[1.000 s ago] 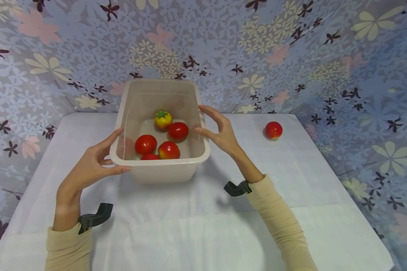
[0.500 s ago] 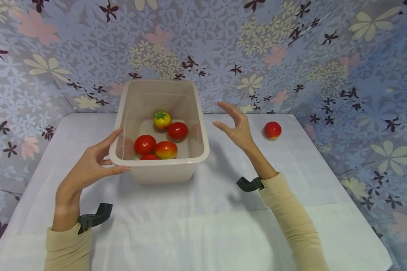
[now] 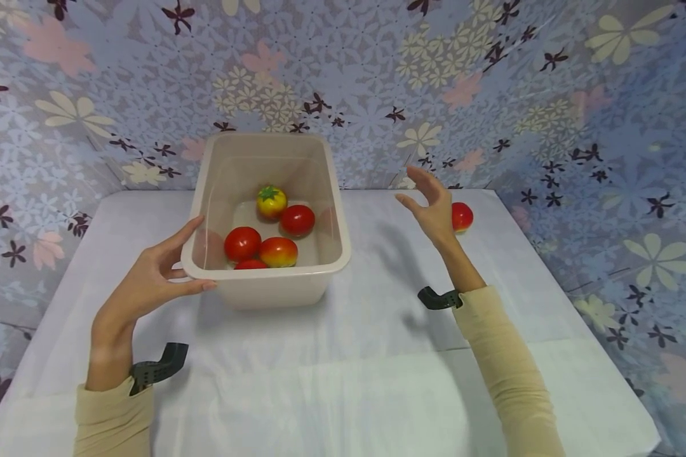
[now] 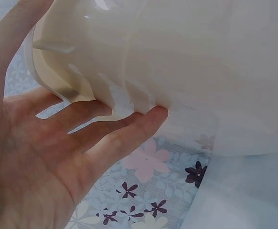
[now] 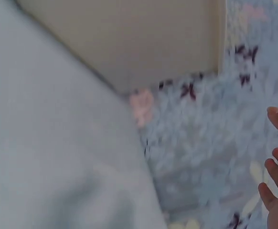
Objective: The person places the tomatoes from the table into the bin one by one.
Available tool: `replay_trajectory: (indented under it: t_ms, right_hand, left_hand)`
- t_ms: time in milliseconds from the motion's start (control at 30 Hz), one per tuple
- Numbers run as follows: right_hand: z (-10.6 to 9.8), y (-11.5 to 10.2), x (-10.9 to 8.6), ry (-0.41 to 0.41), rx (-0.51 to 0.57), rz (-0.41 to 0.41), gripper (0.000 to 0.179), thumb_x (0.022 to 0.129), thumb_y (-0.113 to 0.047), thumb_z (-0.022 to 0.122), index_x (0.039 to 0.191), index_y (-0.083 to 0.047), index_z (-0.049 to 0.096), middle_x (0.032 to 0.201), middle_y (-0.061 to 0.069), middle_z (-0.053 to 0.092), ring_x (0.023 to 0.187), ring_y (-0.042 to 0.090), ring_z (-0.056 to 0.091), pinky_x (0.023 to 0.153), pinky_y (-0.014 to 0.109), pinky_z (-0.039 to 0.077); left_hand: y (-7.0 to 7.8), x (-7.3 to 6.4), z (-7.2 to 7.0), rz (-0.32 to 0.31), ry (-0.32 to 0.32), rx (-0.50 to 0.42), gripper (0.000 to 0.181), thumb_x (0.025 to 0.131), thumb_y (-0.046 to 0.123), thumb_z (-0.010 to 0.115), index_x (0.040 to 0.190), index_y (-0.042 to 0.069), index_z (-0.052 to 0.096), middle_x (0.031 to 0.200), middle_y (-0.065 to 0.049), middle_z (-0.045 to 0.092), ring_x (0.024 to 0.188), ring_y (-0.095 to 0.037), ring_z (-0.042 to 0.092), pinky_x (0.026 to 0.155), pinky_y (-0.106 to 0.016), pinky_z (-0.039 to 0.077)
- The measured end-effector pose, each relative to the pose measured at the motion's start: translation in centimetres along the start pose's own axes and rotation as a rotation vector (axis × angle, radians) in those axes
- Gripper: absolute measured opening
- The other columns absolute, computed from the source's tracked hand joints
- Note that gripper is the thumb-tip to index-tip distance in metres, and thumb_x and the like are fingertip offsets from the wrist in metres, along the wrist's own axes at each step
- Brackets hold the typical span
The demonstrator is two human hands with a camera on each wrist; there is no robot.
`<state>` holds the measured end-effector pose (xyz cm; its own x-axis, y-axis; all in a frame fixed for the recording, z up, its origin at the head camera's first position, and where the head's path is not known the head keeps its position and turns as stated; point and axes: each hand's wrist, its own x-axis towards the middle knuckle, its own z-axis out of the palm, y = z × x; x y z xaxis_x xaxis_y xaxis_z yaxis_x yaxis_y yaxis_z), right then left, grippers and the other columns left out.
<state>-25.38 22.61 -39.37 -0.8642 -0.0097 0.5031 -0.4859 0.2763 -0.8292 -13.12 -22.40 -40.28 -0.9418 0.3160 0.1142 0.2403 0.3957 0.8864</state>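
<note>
A beige plastic bin stands on the table, holding several round fruits. Among them are a yellow-orange one with a green leafy top, glossy red tomato-like ones and a red-yellow one. My left hand grips the bin's near left corner, thumb along the front; the left wrist view shows its fingers against the outer wall. My right hand is in the air right of the bin, fingers spread and holding nothing. Just behind it, partly hidden, lies a red fruit with a yellowish underside.
White cloth covers the table. A flower-patterned backdrop rises behind it and along both sides. Each wrist wears a black mount. The right wrist view is blurred, with the bin's pale wall at its top.
My right hand has let go of the bin's right rim and moved right, toward the lone red fruit. The red-yellow fruit in the bin has rolled slightly left. My left hand stays put.
</note>
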Motion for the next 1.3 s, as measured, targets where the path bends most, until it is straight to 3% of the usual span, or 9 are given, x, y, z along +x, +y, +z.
replay_trajectory:
  t_ms: [267,433,700,1000,1300]
  right_hand:
    - [-3.5,6.0,0.3,0.135,-0.072,0.144,0.056,0.083,0.003,0.073,0.135,0.001,0.054,0.14,0.018,0.054,0.134,0.027,0.047,0.115,0.038,0.033]
    - [-5.2,7.6,0.1,0.187,-0.18,0.2,0.059,0.085,-0.004,0.074,0.139,-0.003,0.052,0.145,0.013,0.051,0.138,0.02,0.044,0.116,0.028,0.031]
    - [-8.2,9.4,-0.2,0.323,-0.216,0.309,0.06,0.084,-0.006,0.075,0.139,-0.009,0.054,0.147,0.007,0.049,0.141,0.014,0.038,0.118,0.026,0.026]
    - [-10.0,11.7,-0.9,0.374,-0.244,0.393,0.062,0.084,-0.004,0.075,0.141,-0.008,0.051,0.149,0.007,0.047,0.142,0.012,0.036,0.118,0.021,0.022]
    - [-10.6,13.6,-1.9,0.368,-0.323,0.609,0.075,0.086,-0.013,0.074,0.151,-0.014,0.037,0.158,0.003,0.033,0.148,0.018,0.023,0.121,0.03,0.02]
  left_hand:
    - [0.1,0.0,-0.1,0.003,0.004,-0.006,0.099,0.08,0.008,0.08,0.156,0.029,0.021,0.161,-0.013,0.024,0.129,-0.041,0.043,0.079,-0.013,0.053]
    - [0.1,0.0,-0.2,-0.003,0.008,0.009,0.1,0.079,0.008,0.08,0.156,0.03,0.02,0.16,-0.014,0.025,0.13,-0.044,0.041,0.078,-0.012,0.052]
    - [0.1,0.0,-0.1,0.002,0.007,-0.002,0.099,0.079,0.008,0.08,0.156,0.032,0.021,0.16,-0.014,0.024,0.129,-0.043,0.042,0.08,-0.013,0.052]
    - [-0.1,0.0,0.0,0.005,0.009,-0.002,0.099,0.08,0.008,0.08,0.156,0.029,0.021,0.16,-0.014,0.024,0.131,-0.041,0.042,0.081,-0.013,0.052]
    - [-0.1,0.0,-0.1,0.011,0.012,0.001,0.098,0.08,0.008,0.08,0.156,0.029,0.022,0.16,-0.013,0.026,0.131,-0.034,0.044,0.082,-0.014,0.052]
